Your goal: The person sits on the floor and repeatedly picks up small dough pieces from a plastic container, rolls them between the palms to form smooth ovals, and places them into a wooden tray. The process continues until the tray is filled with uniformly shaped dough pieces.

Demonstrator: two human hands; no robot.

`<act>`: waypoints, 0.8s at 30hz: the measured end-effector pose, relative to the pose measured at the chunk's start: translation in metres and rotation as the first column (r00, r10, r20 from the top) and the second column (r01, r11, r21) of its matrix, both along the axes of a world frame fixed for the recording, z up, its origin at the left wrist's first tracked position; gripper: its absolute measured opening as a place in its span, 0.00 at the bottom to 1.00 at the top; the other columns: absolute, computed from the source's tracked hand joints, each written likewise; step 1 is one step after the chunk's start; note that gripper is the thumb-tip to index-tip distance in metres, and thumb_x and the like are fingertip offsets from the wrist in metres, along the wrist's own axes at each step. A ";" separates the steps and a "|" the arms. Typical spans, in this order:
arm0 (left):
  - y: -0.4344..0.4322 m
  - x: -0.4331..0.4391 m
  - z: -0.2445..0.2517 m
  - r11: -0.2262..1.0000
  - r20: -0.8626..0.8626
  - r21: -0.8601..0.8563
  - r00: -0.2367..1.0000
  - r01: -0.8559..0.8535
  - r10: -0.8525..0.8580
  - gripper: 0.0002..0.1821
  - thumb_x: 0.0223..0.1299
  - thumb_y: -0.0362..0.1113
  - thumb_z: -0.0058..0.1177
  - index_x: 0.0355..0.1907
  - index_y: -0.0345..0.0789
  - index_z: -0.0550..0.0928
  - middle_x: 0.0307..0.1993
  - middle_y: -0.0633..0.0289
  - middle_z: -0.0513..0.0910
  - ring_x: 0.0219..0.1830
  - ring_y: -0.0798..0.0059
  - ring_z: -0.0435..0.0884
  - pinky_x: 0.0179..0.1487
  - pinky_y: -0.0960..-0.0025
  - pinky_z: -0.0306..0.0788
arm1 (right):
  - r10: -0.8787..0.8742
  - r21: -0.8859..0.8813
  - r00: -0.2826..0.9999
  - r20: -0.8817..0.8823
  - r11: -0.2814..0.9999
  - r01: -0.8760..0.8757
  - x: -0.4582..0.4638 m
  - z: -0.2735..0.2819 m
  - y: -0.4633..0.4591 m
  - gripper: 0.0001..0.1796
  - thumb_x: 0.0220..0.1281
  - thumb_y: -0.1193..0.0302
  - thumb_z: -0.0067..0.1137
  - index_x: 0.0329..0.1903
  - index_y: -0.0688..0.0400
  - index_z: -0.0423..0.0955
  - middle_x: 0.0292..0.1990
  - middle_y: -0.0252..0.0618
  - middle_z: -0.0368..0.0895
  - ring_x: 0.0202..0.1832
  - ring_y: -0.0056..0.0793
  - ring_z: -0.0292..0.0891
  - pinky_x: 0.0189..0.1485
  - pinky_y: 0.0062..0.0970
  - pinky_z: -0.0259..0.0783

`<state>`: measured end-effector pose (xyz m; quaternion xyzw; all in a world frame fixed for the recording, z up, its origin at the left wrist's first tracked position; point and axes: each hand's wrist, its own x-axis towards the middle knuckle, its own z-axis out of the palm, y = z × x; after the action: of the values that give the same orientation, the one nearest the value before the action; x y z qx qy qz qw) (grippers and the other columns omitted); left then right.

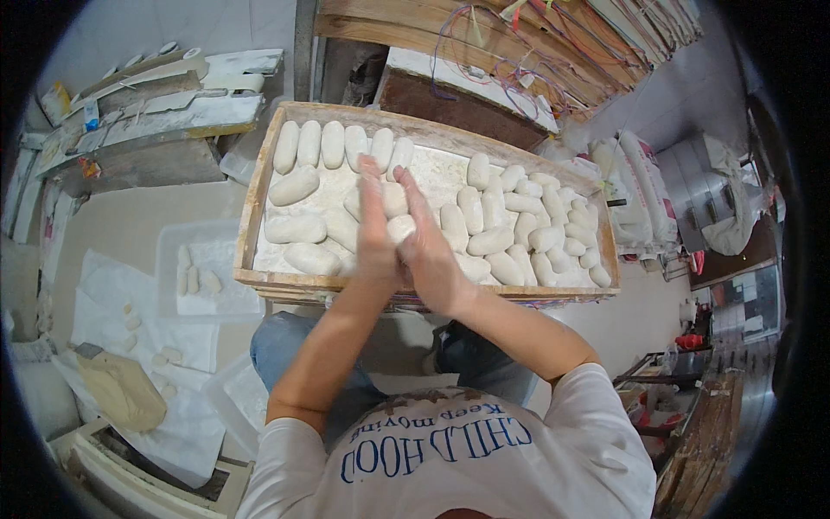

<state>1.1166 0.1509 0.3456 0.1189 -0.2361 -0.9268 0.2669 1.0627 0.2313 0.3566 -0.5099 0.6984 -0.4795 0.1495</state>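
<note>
My left hand (376,227) and my right hand (429,250) are palm to palm, with their fingers straight and pointing away from me. Both are blurred, and their wrists hover over the near rim of a shallow wooden tray (428,120). White oblong dough-like pieces fill much of this powder-dusted tray. A row of several long pieces (333,144) lines the far left corner, just beyond my fingertips. One pale piece (401,227) shows in the gap between my hands; whether they touch it or it lies beneath them cannot be told. Smaller pieces (548,239) crowd the right end.
On the floor at left are a translucent plastic bin (211,301) with a few pieces and a large beige lump (120,392) on white sheeting. Cords dangle from wooden boards (551,45) behind the tray. Filled sacks (639,188) stand to the right. A cluttered shelf (214,117) is far left.
</note>
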 end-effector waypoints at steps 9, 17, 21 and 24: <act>0.002 -0.004 -0.010 0.910 -0.065 -0.376 0.984 -0.176 0.163 0.44 0.74 0.66 0.20 0.79 0.35 0.40 0.79 0.57 0.45 0.79 0.67 0.45 0.79 0.67 0.36 | -0.033 -0.006 0.995 -0.096 0.999 0.033 -0.003 0.018 -0.002 0.37 0.63 0.62 0.57 0.70 0.65 0.57 0.66 0.56 0.63 0.67 0.45 0.63 0.71 0.34 0.56; -0.044 0.007 0.008 0.912 -0.238 -0.081 0.897 -0.402 0.374 0.42 0.75 0.62 0.24 0.77 0.31 0.49 0.77 0.47 0.51 0.80 0.59 0.47 0.80 0.56 0.39 | -0.522 0.351 0.833 -0.182 0.757 0.551 -0.160 -0.025 -0.039 0.38 0.71 0.45 0.49 0.63 0.69 0.68 0.60 0.59 0.74 0.62 0.50 0.71 0.63 0.40 0.66; -0.057 0.012 0.007 0.906 -0.200 -0.048 0.893 -0.421 0.404 0.40 0.76 0.59 0.26 0.76 0.28 0.52 0.76 0.44 0.53 0.78 0.54 0.51 0.78 0.52 0.46 | -0.605 0.523 0.792 0.085 0.703 0.481 -0.171 -0.022 -0.038 0.36 0.71 0.46 0.50 0.63 0.68 0.70 0.58 0.53 0.77 0.58 0.41 0.74 0.60 0.36 0.69; -0.063 0.016 0.007 0.913 -0.216 -0.025 0.894 -0.407 0.393 0.39 0.76 0.58 0.26 0.75 0.27 0.54 0.74 0.42 0.56 0.77 0.51 0.54 0.77 0.51 0.52 | -0.565 0.487 0.810 0.160 0.759 0.433 -0.164 -0.020 -0.034 0.32 0.71 0.50 0.50 0.61 0.65 0.72 0.56 0.51 0.79 0.56 0.39 0.76 0.59 0.34 0.70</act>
<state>1.1322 0.0883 0.3530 0.0587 -0.2095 -0.8506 0.4787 0.8991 0.1975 0.3362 -0.1791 0.8666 -0.4074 0.2259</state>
